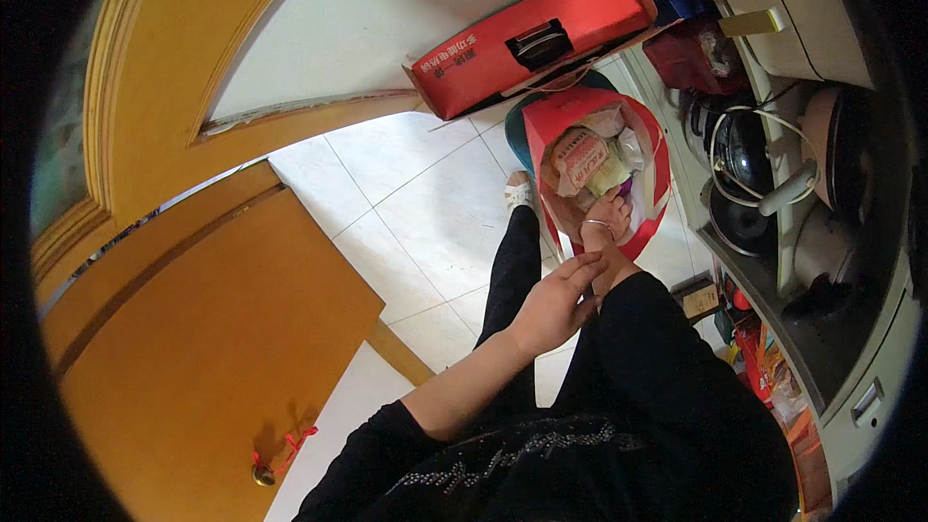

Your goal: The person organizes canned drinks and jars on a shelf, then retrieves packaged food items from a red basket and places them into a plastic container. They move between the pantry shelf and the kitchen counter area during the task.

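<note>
A red bag (542, 130) stands on the tiled floor in front of me, its mouth wide. Packaged food (580, 157) with printed wrapping lies in it, beside a pale yellow-green packet (607, 175) and clear plastic. My right hand (610, 216), with a bracelet at the wrist, reaches down into the bag near the packets; its fingertips are partly hidden, so a grip cannot be made out. My left hand (562, 297) lies at my right forearm, its fingers over the forearm below the wrist.
Beyond the bag a long red carton (536, 36) with a black handle leans by the wall. A cabinet at right holds black cookware (747, 148), a white cable (714, 152) and boxes. An orange-brown wooden door (217, 319) stands at left, with a brass knob (262, 476) and red ribbon.
</note>
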Demonstrator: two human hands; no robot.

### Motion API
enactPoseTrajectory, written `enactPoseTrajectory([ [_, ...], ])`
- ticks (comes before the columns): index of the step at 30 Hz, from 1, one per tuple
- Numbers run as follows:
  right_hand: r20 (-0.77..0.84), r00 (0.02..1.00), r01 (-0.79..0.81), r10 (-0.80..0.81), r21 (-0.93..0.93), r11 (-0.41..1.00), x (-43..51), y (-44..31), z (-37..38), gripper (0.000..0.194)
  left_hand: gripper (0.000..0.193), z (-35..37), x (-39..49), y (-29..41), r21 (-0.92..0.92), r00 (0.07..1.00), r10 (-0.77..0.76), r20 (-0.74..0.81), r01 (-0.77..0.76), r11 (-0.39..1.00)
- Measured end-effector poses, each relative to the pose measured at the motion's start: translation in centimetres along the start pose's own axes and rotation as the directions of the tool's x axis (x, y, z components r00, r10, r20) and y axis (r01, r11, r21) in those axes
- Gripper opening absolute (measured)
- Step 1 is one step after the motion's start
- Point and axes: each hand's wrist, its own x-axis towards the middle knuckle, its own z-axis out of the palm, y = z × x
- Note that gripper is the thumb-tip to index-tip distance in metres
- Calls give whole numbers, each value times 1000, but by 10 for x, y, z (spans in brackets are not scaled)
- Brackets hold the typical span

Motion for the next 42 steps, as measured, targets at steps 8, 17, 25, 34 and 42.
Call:
enactPoseTrajectory([
  [8, 84, 967, -254, 241, 255, 933, 20, -7, 16, 49, 48, -4, 7, 2, 1, 998, -41, 39, 41, 999],
  [17, 202, 975, -113, 91, 104, 988, -22, -5, -86, 108, 38, -5, -6, 0, 39, 999, -35, -36, 37, 999],
  [25, 286, 942, 100, -176, 262, 960, -51, 46, -177, 103, 41, -13, -23, 11, 91, 991, -131, -5, 131, 987],
  [34, 385, 634, -465, -671, 883, 67, -137, 139, -312, 65, 79, -43, -39, 91, -723, 994, -90, 59, 105, 683],
  [42, -184, 567, 279, -803, 960, -23, -180, 184, -444, 85, 91, -43, -12, 270, -507, 974, 222, 46, -169, 845],
])
